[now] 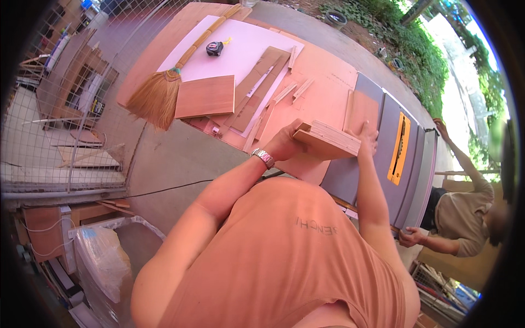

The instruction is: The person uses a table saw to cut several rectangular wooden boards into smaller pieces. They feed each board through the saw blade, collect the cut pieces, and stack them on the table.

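My left hand (284, 143), with a metal watch at the wrist, grips a small stack of plywood pieces (331, 138) at its left end. The layered edges of the stack face up. At the stack's other end, my right hand (366, 136) has its fingers stretched out against a flat plywood board (362, 111). That board lies on the grey top of the table saw (350, 183). Part of my right palm is hidden behind the stack. A yellow blade insert (399, 147) with the dark saw blade in its slot lies to the right of my right hand.
Left of the saw, a worktable (322, 65) bears a straw broom (158, 90), a tape measure (214, 48), a square board (205, 96) and several wood strips (262, 82). A co-worker (459, 218) stands across the saw, hands at its far side. Wire mesh (71, 136) is at left.
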Action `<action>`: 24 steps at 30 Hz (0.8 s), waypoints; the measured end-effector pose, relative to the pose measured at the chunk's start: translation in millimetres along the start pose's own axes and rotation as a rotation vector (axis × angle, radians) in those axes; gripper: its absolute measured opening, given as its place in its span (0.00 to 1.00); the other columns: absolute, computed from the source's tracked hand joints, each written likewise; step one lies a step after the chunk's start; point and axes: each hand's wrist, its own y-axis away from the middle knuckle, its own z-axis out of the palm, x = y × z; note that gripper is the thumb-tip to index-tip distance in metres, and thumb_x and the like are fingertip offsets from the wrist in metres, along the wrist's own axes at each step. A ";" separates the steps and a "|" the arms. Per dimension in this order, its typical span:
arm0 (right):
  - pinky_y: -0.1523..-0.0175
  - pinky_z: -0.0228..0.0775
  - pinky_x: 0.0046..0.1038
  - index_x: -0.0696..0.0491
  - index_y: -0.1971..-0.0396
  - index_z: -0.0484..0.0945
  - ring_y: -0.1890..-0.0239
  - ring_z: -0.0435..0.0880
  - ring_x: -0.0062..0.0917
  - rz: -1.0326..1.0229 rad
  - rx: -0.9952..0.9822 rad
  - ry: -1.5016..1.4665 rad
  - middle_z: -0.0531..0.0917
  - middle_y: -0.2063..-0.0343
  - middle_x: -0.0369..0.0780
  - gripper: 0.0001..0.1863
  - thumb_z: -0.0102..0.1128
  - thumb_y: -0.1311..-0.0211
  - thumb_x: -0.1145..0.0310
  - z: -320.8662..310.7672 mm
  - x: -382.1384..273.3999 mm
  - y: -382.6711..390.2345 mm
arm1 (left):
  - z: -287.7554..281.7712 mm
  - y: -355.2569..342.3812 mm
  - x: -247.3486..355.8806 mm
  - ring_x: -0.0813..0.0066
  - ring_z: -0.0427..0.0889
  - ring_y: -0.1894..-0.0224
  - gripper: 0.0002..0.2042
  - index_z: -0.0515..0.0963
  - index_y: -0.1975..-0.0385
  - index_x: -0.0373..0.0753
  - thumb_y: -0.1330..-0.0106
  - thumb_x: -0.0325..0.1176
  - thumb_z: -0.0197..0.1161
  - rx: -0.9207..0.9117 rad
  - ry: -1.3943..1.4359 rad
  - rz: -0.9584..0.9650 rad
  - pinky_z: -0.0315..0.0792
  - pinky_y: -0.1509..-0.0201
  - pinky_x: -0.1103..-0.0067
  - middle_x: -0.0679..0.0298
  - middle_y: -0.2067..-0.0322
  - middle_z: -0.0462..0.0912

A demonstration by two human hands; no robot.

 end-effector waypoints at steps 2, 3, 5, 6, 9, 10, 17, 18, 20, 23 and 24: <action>0.29 0.56 0.55 0.33 0.23 0.49 0.27 0.56 0.59 -0.020 0.030 0.012 0.46 0.24 0.55 0.56 0.66 0.51 0.33 15.7 15.5 19.5 | -5.6 5.7 -1.4 0.81 0.79 0.54 0.22 0.74 0.55 0.42 0.47 0.22 0.76 -0.022 -0.009 -0.018 0.76 0.48 0.76 0.68 0.59 0.83; 0.30 0.57 0.55 0.33 0.23 0.49 0.28 0.57 0.59 -0.028 0.039 0.040 0.47 0.25 0.55 0.57 0.67 0.51 0.33 22.0 23.2 31.2 | -8.5 9.0 -2.6 0.81 0.79 0.54 0.22 0.74 0.55 0.42 0.48 0.22 0.76 -0.036 0.017 -0.032 0.76 0.48 0.77 0.68 0.59 0.83; 0.31 0.60 0.55 0.33 0.23 0.49 0.29 0.59 0.59 -0.060 0.067 0.144 0.47 0.25 0.56 0.57 0.69 0.52 0.34 32.6 33.8 58.6 | -11.7 13.7 -5.1 0.82 0.79 0.53 0.24 0.73 0.52 0.42 0.48 0.20 0.76 -0.066 0.033 -0.037 0.76 0.48 0.77 0.69 0.57 0.83; 0.31 0.61 0.55 0.34 0.23 0.49 0.29 0.59 0.60 -0.080 0.059 0.123 0.47 0.25 0.56 0.58 0.69 0.52 0.34 34.2 37.1 70.3 | -12.5 15.6 -6.3 0.82 0.80 0.51 0.26 0.73 0.50 0.42 0.48 0.19 0.76 -0.083 0.022 -0.029 0.76 0.47 0.77 0.69 0.55 0.84; 0.32 0.63 0.54 0.35 0.23 0.49 0.30 0.60 0.61 -0.095 -0.011 0.111 0.46 0.25 0.56 0.59 0.70 0.53 0.35 24.8 44.3 94.5 | -12.3 16.4 -8.0 0.82 0.80 0.51 0.28 0.72 0.47 0.43 0.48 0.19 0.76 -0.087 0.026 0.025 0.77 0.47 0.77 0.69 0.53 0.84; 0.32 0.63 0.53 0.36 0.23 0.50 0.30 0.61 0.61 -0.095 -0.052 0.117 0.46 0.25 0.57 0.59 0.70 0.53 0.36 14.3 47.8 96.9 | -11.7 16.0 -8.2 0.83 0.80 0.52 0.28 0.72 0.47 0.43 0.48 0.19 0.76 -0.088 0.028 0.045 0.77 0.48 0.77 0.69 0.54 0.84; 0.51 0.74 0.31 0.54 0.43 0.80 0.56 0.83 0.29 -0.228 -0.389 -0.328 0.85 0.58 0.43 0.35 0.59 0.43 0.44 -131.3 30.5 65.0 | -9.2 16.0 -10.1 0.74 0.82 0.52 0.26 0.73 0.53 0.42 0.51 0.26 0.80 -0.025 0.005 0.054 0.77 0.47 0.75 0.62 0.55 0.83; 0.59 0.75 0.31 0.55 0.55 0.85 0.62 0.83 0.27 -0.311 -0.420 -0.182 0.85 0.65 0.42 0.30 0.57 0.41 0.42 -150.1 11.3 59.9 | -8.9 15.1 -11.5 0.71 0.81 0.50 0.27 0.73 0.53 0.41 0.52 0.28 0.81 -0.016 -0.008 0.077 0.77 0.46 0.73 0.59 0.52 0.81; 0.72 0.75 0.40 0.55 0.61 0.84 0.72 0.84 0.34 -0.166 -0.460 0.000 0.84 0.70 0.45 0.33 0.52 0.40 0.36 -180.1 -25.8 65.4 | -7.8 15.0 -14.8 0.64 0.79 0.44 0.30 0.72 0.50 0.41 0.54 0.29 0.82 0.022 -0.089 0.189 0.77 0.44 0.71 0.54 0.46 0.77; 0.72 0.77 0.44 0.52 0.47 0.82 0.71 0.85 0.43 -0.211 -0.649 0.172 0.85 0.59 0.51 0.39 0.47 0.39 0.32 -195.3 -85.7 86.7 | -5.9 14.2 -19.0 0.61 0.73 0.37 0.38 0.68 0.42 0.41 0.55 0.29 0.82 0.127 -0.279 0.384 0.75 0.40 0.67 0.50 0.37 0.68; 0.71 0.78 0.44 0.50 0.43 0.81 0.71 0.85 0.44 -0.238 -0.670 0.189 0.85 0.56 0.52 0.41 0.45 0.38 0.30 -191.8 -101.7 95.7 | -4.9 14.4 -19.6 0.63 0.72 0.35 0.40 0.65 0.39 0.42 0.54 0.29 0.82 0.160 -0.338 0.391 0.74 0.38 0.66 0.50 0.35 0.65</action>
